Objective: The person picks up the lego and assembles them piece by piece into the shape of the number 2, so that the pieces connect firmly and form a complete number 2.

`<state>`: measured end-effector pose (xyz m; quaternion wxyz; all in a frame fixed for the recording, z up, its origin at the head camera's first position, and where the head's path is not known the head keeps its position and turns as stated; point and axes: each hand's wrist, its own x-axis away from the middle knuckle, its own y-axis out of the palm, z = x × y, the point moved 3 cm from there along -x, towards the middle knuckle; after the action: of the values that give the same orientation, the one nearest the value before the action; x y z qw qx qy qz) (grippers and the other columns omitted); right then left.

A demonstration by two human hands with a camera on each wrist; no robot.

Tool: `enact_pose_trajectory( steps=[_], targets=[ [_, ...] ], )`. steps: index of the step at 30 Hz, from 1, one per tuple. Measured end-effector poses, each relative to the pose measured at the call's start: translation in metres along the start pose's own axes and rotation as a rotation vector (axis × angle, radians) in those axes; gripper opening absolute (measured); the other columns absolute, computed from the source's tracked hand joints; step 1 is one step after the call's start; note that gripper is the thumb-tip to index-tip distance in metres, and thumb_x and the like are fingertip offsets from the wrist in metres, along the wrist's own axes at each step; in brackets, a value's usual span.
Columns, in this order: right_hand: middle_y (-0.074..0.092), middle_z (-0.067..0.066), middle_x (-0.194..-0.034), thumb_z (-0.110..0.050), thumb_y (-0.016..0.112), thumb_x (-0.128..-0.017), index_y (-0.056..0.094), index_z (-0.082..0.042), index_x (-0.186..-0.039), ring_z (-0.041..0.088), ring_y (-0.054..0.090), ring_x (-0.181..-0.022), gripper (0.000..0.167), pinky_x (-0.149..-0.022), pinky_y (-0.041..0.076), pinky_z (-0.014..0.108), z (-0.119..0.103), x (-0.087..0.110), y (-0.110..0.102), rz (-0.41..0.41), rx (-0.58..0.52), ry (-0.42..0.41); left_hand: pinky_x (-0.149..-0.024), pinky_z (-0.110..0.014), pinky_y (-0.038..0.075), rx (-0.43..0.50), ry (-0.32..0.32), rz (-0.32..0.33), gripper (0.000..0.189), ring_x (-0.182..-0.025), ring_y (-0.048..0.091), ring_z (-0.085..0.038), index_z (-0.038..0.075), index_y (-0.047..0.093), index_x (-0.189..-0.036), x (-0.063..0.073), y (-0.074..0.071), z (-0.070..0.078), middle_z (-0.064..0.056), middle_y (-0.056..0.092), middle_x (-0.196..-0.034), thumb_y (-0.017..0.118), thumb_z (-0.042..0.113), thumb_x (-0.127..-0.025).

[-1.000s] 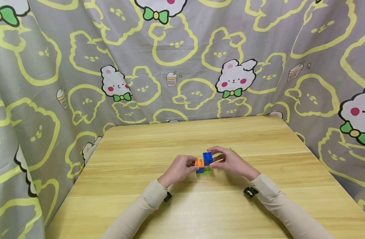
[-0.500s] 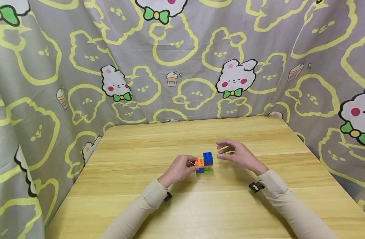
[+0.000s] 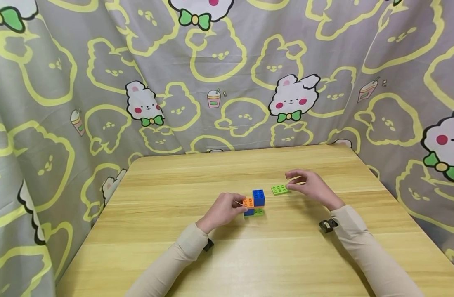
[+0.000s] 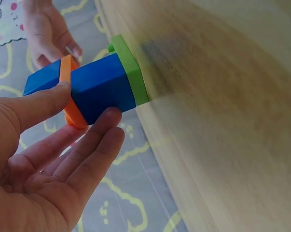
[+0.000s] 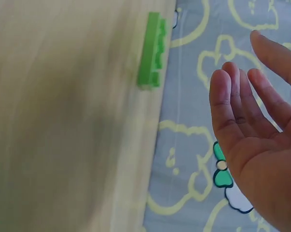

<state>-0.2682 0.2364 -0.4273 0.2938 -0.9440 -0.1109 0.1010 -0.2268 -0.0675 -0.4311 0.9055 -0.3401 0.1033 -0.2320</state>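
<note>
A small stack of building bricks stands upright on the table in the head view. Its green base plate [image 3: 258, 211] carries a lower blue brick [image 4: 102, 87], then an orange plate [image 3: 248, 202], then an upper blue brick [image 3: 258, 198] on the right half. My left hand [image 3: 223, 210] pinches the orange plate from the left, thumb on its near edge. Beside the stack, farther back to the right, lies a loose green plate [image 3: 280, 189] with studs up. Close to its right end hovers my right hand [image 3: 314, 187], fingers loosely bent and holding nothing; the right wrist view shows them apart from the plate.
The wooden table [image 3: 212, 255] spreads around both hands. A patterned grey curtain [image 3: 242, 82] hangs behind its far edge and along the sides. Black wrist devices show under both sleeves.
My right hand has let go of the upper blue brick and moved right, bringing the loose green plate into full view. My left hand and the stack stay where they were.
</note>
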Motion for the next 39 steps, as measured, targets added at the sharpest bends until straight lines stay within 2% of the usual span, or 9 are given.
enact_pose_trajectory(
  steps=[6,13,25,34,39],
  targets=[
    [0.064,0.025,-0.130,-0.014,0.076,-0.094,0.064,0.001,-0.133,0.032,0.069,-0.108,0.043,-0.082,0.057,0.024,0.015,-0.003,0.001,-0.013,0.011,0.009,-0.081,-0.029,0.061,0.001,0.006,0.003,0.036,-0.096,0.075,-0.023,-0.006,0.067,-0.127,0.001,0.000,0.000,-0.018,0.073,-0.117,0.073,0.010,-0.096],
    [0.060,0.023,-0.137,-0.017,0.076,-0.094,0.059,-0.001,-0.139,0.031,0.065,-0.112,0.051,-0.080,0.057,0.026,0.028,-0.005,0.002,-0.056,0.015,0.051,-0.080,-0.029,0.061,-0.001,0.002,0.003,0.036,-0.096,0.074,-0.023,-0.006,0.067,-0.127,0.002,0.000,0.001,-0.018,0.073,-0.117,0.073,0.010,-0.096],
    [0.059,0.026,-0.136,-0.014,0.075,-0.094,0.057,0.000,-0.140,0.039,0.065,-0.115,0.051,-0.084,0.058,0.034,0.032,-0.008,0.001,-0.116,0.078,0.035,-0.080,-0.028,0.060,-0.004,0.006,0.002,0.035,-0.095,0.074,-0.021,-0.005,0.068,-0.127,0.001,-0.001,0.002,-0.017,0.074,-0.117,0.073,0.010,-0.096],
    [0.064,0.025,-0.130,-0.011,0.080,-0.089,0.063,0.005,-0.131,0.025,0.069,-0.100,0.049,-0.078,0.053,0.025,0.031,-0.014,0.006,-0.162,0.140,-0.018,-0.082,-0.030,0.061,-0.003,-0.004,0.006,0.035,-0.095,0.074,-0.021,-0.004,0.068,-0.128,0.001,0.000,0.001,-0.016,0.074,-0.117,0.073,0.011,-0.096],
    [0.066,0.024,-0.127,-0.009,0.081,-0.088,0.065,0.005,-0.128,0.019,0.069,-0.094,0.045,-0.077,0.053,0.026,0.035,-0.020,0.006,-0.196,0.190,-0.035,-0.082,-0.031,0.061,0.006,-0.008,0.002,0.035,-0.096,0.074,-0.022,-0.004,0.068,-0.128,0.001,0.000,0.001,-0.016,0.074,-0.117,0.072,0.011,-0.096]
  ],
)
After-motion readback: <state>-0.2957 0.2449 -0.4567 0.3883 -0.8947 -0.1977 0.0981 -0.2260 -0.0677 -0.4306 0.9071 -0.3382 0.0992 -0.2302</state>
